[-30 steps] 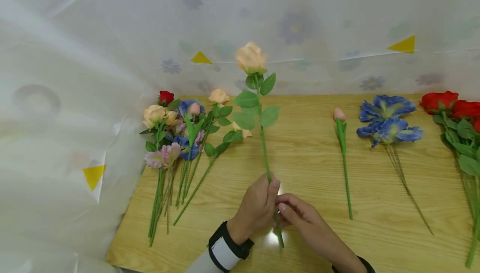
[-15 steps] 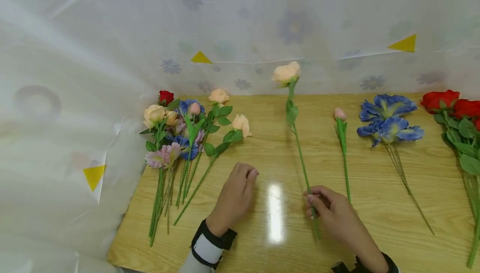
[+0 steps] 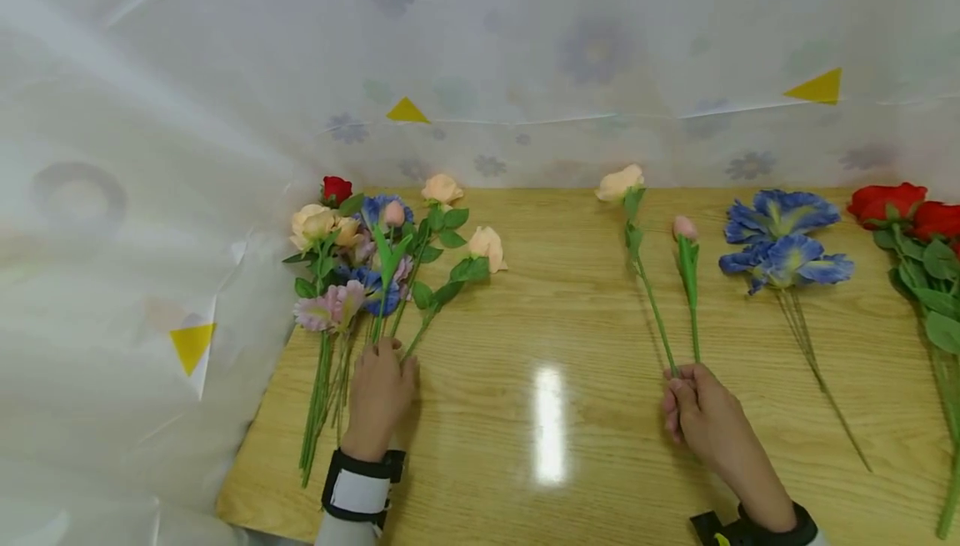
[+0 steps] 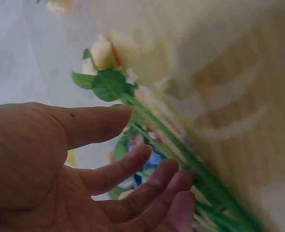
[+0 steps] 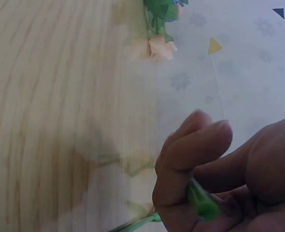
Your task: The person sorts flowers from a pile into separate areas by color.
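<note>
My right hand (image 3: 701, 413) grips a peach rose (image 3: 621, 183) low on its green stem; the cut stem end (image 5: 204, 208) pokes out of the curled fingers in the right wrist view. A pink tulip (image 3: 685, 228) lies just right of that rose, its lower stem hidden behind the hand. On the left, my left hand (image 3: 381, 392) is over the stems of the mixed flower pile. In the left wrist view its thumb and fingers are apart and loosely bent, with green stems (image 4: 200, 179) right beyond the fingertips. The nearest blooms there are another tulip (image 3: 393, 213) and peach roses (image 3: 487, 247).
Two blue irises (image 3: 783, 233) lie to the right of the tulip, with red roses (image 3: 888, 196) at the far right. The pile also has a red rose (image 3: 337, 189) and pinkish-purple flowers (image 3: 330, 306). A whitish plastic sheet (image 3: 525, 46) borders the wooden table (image 3: 555, 304).
The peach rose passed from my left hand to my right, which carried it rightward and lowered it beside the tulip. My left hand moved left to the pile's stems.
</note>
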Available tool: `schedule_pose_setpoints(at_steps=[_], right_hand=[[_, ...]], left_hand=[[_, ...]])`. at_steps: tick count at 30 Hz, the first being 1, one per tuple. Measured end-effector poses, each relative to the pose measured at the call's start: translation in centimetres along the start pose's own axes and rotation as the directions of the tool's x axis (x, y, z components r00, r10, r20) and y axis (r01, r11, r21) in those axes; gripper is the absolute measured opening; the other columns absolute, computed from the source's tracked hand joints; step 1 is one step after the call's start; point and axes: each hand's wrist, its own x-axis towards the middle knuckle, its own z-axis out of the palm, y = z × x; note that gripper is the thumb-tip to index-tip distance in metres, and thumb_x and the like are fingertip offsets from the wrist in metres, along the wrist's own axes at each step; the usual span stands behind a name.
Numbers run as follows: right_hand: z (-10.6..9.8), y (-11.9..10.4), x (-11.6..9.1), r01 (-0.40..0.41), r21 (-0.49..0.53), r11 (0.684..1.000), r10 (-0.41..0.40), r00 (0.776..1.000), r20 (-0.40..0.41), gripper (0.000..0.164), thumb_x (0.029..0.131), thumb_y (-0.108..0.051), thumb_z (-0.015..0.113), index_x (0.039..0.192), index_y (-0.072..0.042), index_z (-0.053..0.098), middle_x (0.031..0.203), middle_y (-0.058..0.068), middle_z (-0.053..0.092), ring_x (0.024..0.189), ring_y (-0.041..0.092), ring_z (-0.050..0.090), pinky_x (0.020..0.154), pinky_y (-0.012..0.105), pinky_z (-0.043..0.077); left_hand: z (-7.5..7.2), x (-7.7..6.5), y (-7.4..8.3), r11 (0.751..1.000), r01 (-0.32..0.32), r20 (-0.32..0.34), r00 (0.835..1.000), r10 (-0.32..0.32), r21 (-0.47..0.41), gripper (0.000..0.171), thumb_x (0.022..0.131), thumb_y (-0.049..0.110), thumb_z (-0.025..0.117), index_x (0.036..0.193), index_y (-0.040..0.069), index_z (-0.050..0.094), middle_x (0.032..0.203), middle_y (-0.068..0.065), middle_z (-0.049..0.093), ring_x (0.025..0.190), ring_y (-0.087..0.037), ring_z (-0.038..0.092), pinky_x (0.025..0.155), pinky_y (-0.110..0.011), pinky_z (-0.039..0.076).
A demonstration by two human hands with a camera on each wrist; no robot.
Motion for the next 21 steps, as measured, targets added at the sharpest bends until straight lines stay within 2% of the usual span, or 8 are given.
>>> schedule_pose_setpoints(at_steps=[5,11,13,16,19,21], right_hand=[[0.2,0.6,0.3,-0.030,-0.103,0.994,0.028,0.999,-0.020,0.030,0.108,-0.006,0.028,0.128,0.013,0.039,0.085,0.011,0.059,0.062,0.015,0.058,0.052,0.026,0.049],[0.3,1.1,0.4,-0.040,-0.209,0.977,0.026,0.997,-0.069,0.043,0.107,-0.007,0.023,0.143,0.017,0.026,0.090,0.009,0.063,0.061,0.014,0.054,0.051,0.026,0.041],[0.2,1.2,0.4,-0.040,-0.216,0.976,0.028,0.998,-0.060,0.046,0.107,-0.007,0.022,0.146,0.017,0.022,0.090,0.009,0.064,0.060,0.014,0.055,0.050,0.026,0.041],[0.2,1.2,0.5,-0.063,-0.165,0.984,0.059,0.998,-0.029,0.049,0.107,-0.007,0.023,0.148,0.017,0.017,0.088,0.010,0.062,0.059,0.015,0.059,0.050,0.026,0.048],[0.2,1.2,0.5,-0.094,-0.119,0.988,0.093,0.996,-0.012,0.051,0.107,-0.008,0.027,0.150,0.016,0.014,0.088,0.012,0.062,0.061,0.015,0.063,0.053,0.027,0.054],[0.2,1.2,0.5,-0.098,-0.132,0.986,0.098,0.995,-0.010,0.053,0.107,-0.010,0.032,0.150,0.016,0.014,0.089,0.012,0.062,0.062,0.015,0.065,0.054,0.028,0.054]], left_hand=[[0.5,0.1,-0.7,0.999,0.027,0.023,0.999,-0.028,0.023,0.026,0.095,0.017,0.066,0.113,-0.002,0.060,0.104,-0.025,0.059,0.093,-0.042,0.057,0.077,-0.050,0.048],[0.7,0.3,-1.0,0.999,-0.023,0.028,0.999,0.021,0.046,0.012,0.093,0.010,0.068,0.099,0.002,0.063,0.089,-0.019,0.063,0.079,-0.034,0.062,0.064,-0.045,0.051],[0.7,0.3,-1.0,0.998,-0.040,0.037,0.999,0.038,0.044,0.008,0.094,0.008,0.066,0.097,0.001,0.063,0.088,-0.018,0.063,0.078,-0.034,0.062,0.064,-0.045,0.052],[0.8,0.2,-0.9,0.997,-0.068,0.053,0.996,0.067,0.027,0.008,0.096,0.006,0.063,0.098,-0.002,0.062,0.090,-0.021,0.061,0.082,-0.035,0.061,0.069,-0.045,0.051],[0.8,0.2,-0.7,0.996,-0.082,0.076,0.994,0.084,-0.031,0.011,0.099,0.004,0.056,0.100,-0.006,0.061,0.093,-0.024,0.058,0.087,-0.036,0.057,0.073,-0.045,0.050],[0.7,0.3,-0.5,0.994,-0.074,0.088,0.993,0.082,-0.086,0.014,0.101,0.004,0.052,0.102,-0.009,0.059,0.095,-0.025,0.055,0.086,-0.035,0.054,0.071,-0.044,0.049]])
